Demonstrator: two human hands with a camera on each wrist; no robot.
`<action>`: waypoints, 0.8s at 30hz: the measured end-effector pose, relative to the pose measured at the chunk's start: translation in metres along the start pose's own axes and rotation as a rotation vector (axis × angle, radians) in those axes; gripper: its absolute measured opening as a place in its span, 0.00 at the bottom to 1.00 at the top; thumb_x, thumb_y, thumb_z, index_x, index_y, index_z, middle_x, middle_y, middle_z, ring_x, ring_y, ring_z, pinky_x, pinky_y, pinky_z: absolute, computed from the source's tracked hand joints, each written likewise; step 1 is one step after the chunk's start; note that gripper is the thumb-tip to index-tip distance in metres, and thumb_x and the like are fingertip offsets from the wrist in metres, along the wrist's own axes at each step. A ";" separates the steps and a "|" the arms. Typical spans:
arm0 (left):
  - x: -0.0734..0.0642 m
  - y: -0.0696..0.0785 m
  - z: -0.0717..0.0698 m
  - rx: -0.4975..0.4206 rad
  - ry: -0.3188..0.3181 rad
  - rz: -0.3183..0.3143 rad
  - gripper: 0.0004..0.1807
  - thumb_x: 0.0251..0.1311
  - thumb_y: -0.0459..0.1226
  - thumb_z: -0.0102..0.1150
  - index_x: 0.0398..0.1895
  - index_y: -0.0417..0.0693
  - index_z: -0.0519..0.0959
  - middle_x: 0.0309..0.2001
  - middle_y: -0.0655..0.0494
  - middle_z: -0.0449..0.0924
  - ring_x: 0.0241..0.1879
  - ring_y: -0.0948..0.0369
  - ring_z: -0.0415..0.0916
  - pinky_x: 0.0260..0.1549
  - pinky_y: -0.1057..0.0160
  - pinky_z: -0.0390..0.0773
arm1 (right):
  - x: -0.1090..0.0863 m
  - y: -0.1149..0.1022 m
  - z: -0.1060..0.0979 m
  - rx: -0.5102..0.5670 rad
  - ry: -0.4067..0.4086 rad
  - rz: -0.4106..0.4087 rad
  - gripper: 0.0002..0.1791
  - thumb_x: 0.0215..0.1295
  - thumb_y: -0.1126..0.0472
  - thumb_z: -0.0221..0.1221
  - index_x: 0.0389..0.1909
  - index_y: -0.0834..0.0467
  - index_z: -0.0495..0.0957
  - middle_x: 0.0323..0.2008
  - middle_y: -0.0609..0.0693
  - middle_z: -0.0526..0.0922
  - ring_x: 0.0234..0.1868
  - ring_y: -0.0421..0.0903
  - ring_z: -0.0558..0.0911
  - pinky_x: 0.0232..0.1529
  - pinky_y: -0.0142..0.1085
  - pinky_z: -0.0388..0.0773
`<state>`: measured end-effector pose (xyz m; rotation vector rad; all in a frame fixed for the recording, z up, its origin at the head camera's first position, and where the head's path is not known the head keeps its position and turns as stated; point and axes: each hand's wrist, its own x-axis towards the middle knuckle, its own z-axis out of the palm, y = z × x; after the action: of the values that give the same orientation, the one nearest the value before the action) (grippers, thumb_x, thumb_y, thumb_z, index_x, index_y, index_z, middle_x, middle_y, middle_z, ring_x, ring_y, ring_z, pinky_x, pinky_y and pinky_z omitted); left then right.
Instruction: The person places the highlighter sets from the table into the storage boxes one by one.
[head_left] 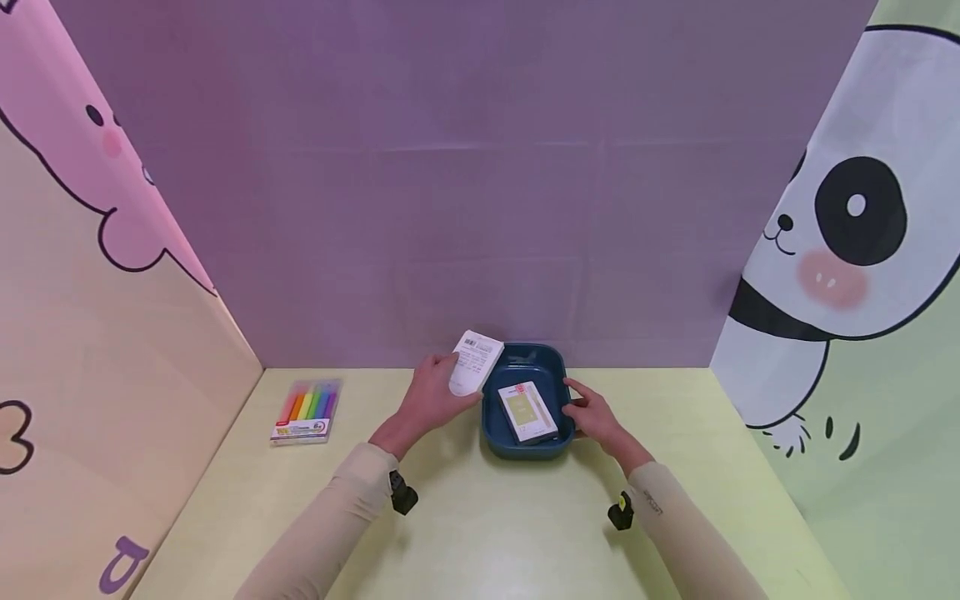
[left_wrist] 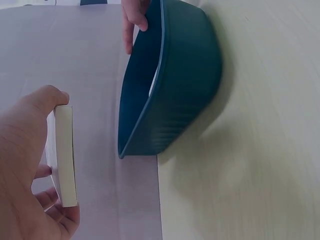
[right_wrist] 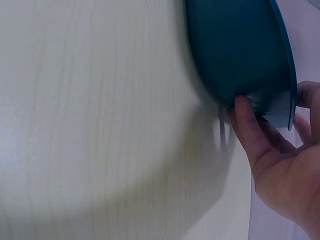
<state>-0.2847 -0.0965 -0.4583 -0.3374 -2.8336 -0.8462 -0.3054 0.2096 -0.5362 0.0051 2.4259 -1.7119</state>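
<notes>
one white rectangular block with a printed barcode (head_left: 477, 363) sits pinched in the left grip (head_left: 437, 392), clear of the desk (head_left: 495, 533), its long axis pointing towards one o'clock. from that block, the dark-blue rounded plastic tub (head_left: 525, 451) lies at four o'clock, apart in the left wrist view. the right grip (head_left: 594, 415), nearer the tub, pinches it at three o'clock; a white-and-yellow flat box (head_left: 528, 411) lies inside.

2 hands (head_left: 433, 396), 2 wrist cameras (head_left: 402, 493), 1 blue bin (head_left: 525, 451), 1 packet (head_left: 528, 412) inside, 1 white pad (head_left: 476, 362). Left: 1 marker pack (head_left: 302, 430), 6 markers (head_left: 307, 406).
</notes>
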 end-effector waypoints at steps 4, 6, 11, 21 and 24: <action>0.004 0.006 0.002 -0.004 -0.018 -0.004 0.48 0.49 0.57 0.69 0.69 0.39 0.65 0.60 0.45 0.68 0.55 0.52 0.63 0.49 0.55 0.73 | 0.000 -0.001 -0.001 0.002 0.005 0.002 0.32 0.68 0.68 0.53 0.73 0.53 0.60 0.53 0.67 0.73 0.41 0.55 0.79 0.33 0.46 0.83; 0.006 0.009 0.003 -0.004 -0.023 0.001 0.48 0.49 0.57 0.69 0.69 0.40 0.65 0.60 0.45 0.68 0.55 0.53 0.63 0.49 0.57 0.73 | 0.000 -0.002 -0.001 0.001 0.002 0.000 0.32 0.68 0.68 0.53 0.73 0.53 0.60 0.53 0.67 0.73 0.42 0.55 0.79 0.34 0.46 0.83; 0.010 0.016 0.002 0.000 -0.027 0.054 0.46 0.50 0.55 0.69 0.68 0.39 0.67 0.58 0.47 0.71 0.54 0.53 0.64 0.48 0.58 0.73 | -0.002 -0.003 0.000 -0.008 0.000 0.011 0.32 0.69 0.68 0.53 0.73 0.52 0.60 0.54 0.68 0.72 0.43 0.56 0.79 0.34 0.46 0.83; 0.017 0.035 0.007 0.053 -0.067 0.070 0.48 0.49 0.57 0.68 0.69 0.41 0.66 0.60 0.47 0.69 0.56 0.54 0.63 0.50 0.57 0.73 | -0.001 -0.005 -0.001 -0.002 -0.005 0.023 0.33 0.68 0.68 0.53 0.73 0.52 0.60 0.54 0.67 0.73 0.41 0.55 0.80 0.35 0.45 0.83; 0.018 0.039 0.010 0.062 -0.083 0.077 0.48 0.48 0.58 0.68 0.69 0.41 0.67 0.59 0.46 0.69 0.55 0.53 0.63 0.50 0.56 0.73 | 0.000 -0.004 -0.001 0.009 -0.007 0.021 0.33 0.68 0.68 0.53 0.73 0.53 0.60 0.53 0.68 0.73 0.39 0.54 0.80 0.34 0.45 0.83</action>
<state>-0.2931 -0.0562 -0.4420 -0.4799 -2.8943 -0.7439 -0.3059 0.2091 -0.5324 0.0250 2.4046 -1.7106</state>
